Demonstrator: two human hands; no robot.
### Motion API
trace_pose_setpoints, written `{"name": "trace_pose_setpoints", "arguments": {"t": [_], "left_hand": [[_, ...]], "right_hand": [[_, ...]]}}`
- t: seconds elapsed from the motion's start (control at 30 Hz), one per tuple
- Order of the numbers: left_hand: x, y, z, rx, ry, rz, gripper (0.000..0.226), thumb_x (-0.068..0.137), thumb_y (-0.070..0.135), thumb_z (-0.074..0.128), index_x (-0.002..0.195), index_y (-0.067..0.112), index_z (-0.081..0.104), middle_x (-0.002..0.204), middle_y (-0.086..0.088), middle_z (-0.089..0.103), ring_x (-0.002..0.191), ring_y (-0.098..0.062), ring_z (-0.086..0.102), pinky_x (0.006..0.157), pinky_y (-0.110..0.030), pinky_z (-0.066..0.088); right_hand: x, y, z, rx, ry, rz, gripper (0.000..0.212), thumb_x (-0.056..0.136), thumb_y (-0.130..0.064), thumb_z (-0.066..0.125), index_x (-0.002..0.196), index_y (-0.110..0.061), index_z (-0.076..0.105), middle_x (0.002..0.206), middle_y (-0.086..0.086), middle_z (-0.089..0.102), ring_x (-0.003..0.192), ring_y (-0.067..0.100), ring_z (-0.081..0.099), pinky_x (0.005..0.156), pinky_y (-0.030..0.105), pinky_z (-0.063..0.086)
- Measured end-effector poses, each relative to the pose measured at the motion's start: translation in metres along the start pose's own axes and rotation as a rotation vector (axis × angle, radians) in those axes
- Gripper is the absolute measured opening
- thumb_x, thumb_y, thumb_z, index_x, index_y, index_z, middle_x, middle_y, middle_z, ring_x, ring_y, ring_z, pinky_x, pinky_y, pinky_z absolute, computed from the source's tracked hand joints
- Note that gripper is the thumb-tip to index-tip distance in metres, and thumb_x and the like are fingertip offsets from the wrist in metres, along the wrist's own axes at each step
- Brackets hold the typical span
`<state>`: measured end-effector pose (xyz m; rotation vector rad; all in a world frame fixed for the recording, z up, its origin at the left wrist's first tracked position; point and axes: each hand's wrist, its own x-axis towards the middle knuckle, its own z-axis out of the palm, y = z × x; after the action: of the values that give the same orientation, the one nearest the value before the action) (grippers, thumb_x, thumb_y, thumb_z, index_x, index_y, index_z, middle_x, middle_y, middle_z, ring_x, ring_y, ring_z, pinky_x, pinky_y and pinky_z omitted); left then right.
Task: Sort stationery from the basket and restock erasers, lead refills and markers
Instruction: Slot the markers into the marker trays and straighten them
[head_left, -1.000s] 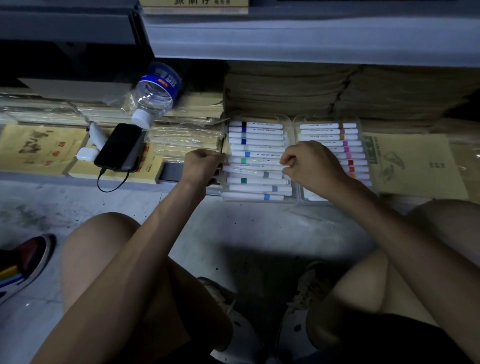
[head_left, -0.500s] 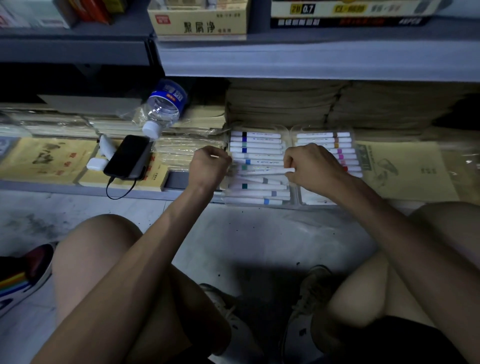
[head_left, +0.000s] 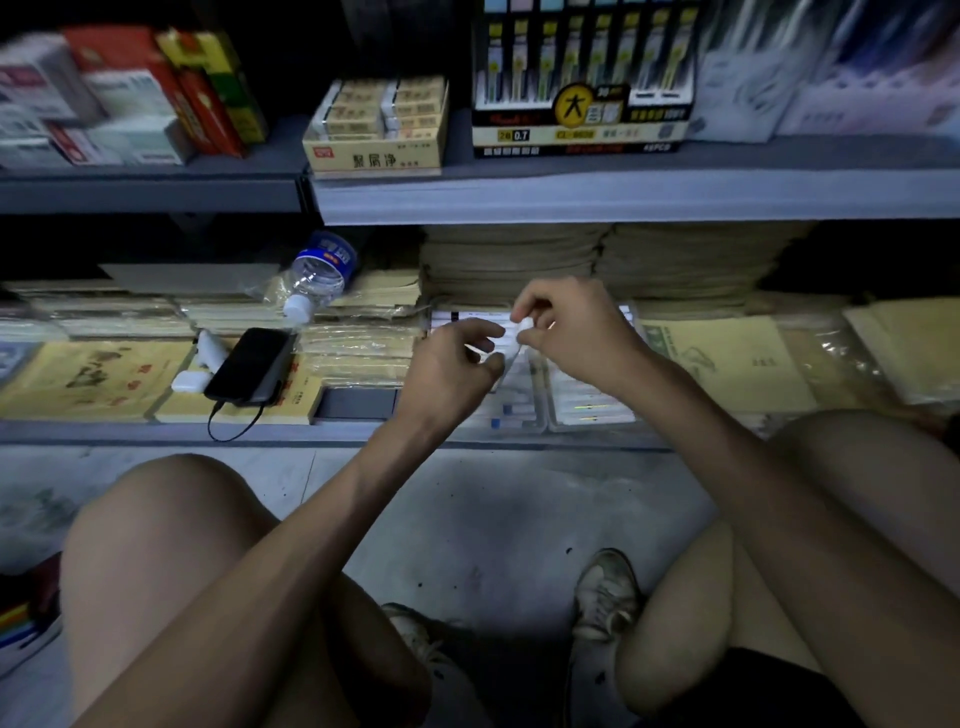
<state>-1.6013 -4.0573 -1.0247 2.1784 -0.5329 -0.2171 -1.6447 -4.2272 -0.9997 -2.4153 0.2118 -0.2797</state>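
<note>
Crouched low with knees spread wide, reaching forward with both bare forearms, converging at the wrists without crossing. Pinching the upper end of a tilted white marker (head_left: 521, 332) with the right grip (head_left: 571, 332), thumb and forefinger curled, held slightly higher. Meeting the marker's lower end with the left grip (head_left: 452, 364), just beside and below, with forefinger and thumb curled round it.

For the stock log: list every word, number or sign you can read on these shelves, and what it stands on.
"聚屑净": front of the eraser box.
"0.7": bottom strip of the lead refill display.
"大": yellow circle on that display.
Water bottle label, yellow booklets, all other print: too blurred to read.
</note>
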Motion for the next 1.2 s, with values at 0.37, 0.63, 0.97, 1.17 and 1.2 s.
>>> {"name": "trace_pose_setpoints", "arguments": {"t": [0.37, 0.63, 0.97, 1.17, 1.2], "left_hand": [[-0.039, 0.058, -0.037, -0.288, 0.092, 0.171, 0.004, 0.089, 0.015, 0.075, 0.093, 0.015, 0.074, 0.077, 0.015, 0.07, 0.074, -0.007, 0.065, 0.068, -0.022, 0.052], [-0.041, 0.063, -0.032, -0.6, 0.061, -0.165, 0.027, 0.087, 0.014, 0.079, 0.093, -0.01, 0.067, 0.088, -0.021, 0.077, 0.079, -0.025, 0.076, 0.069, -0.029, 0.053], [-0.033, 0.061, -0.042, -0.839, 0.08, -0.45, 0.037, 0.084, 0.016, 0.082, 0.109, -0.006, 0.067, 0.095, -0.013, 0.079, 0.082, -0.018, 0.077, 0.077, -0.027, 0.059], [-0.015, 0.035, -0.047, -0.843, 0.03, -0.566, 0.029, 0.09, 0.021, 0.076, 0.112, 0.003, 0.072, 0.095, -0.007, 0.079, 0.08, -0.016, 0.075, 0.07, -0.024, 0.057], [-0.01, 0.029, -0.047, -0.84, 0.018, -0.587, 0.022, 0.091, 0.023, 0.075, 0.106, 0.007, 0.073, 0.093, -0.005, 0.079, 0.079, -0.015, 0.075, 0.07, -0.024, 0.057]], "right_hand": [[-0.04, -0.077, -0.059, 0.555, 0.065, -0.048, 0.028, 0.078, -0.001, 0.084, 0.1, -0.012, 0.069, 0.093, 0.015, 0.072, 0.08, 0.02, 0.069, 0.078, 0.032, 0.06], [-0.035, -0.031, -0.06, 0.541, 0.035, 0.093, 0.011, 0.092, -0.013, 0.072, 0.102, -0.018, 0.075, 0.094, 0.002, 0.076, 0.086, 0.014, 0.074, 0.078, 0.029, 0.059], [-0.033, -0.016, -0.035, 0.223, -0.142, -0.06, 0.01, 0.086, -0.022, 0.079, 0.091, -0.03, 0.075, 0.083, -0.011, 0.073, 0.077, 0.011, 0.066, 0.073, 0.035, 0.053], [-0.017, -0.012, -0.017, 0.226, -0.108, -0.058, 0.018, 0.083, -0.018, 0.081, 0.095, -0.026, 0.072, 0.085, -0.008, 0.072, 0.077, 0.004, 0.065, 0.075, 0.03, 0.054], [-0.013, -0.011, -0.012, 0.215, -0.101, -0.043, 0.017, 0.082, -0.018, 0.082, 0.094, -0.026, 0.072, 0.082, -0.008, 0.073, 0.073, 0.002, 0.064, 0.072, 0.026, 0.053]]}}
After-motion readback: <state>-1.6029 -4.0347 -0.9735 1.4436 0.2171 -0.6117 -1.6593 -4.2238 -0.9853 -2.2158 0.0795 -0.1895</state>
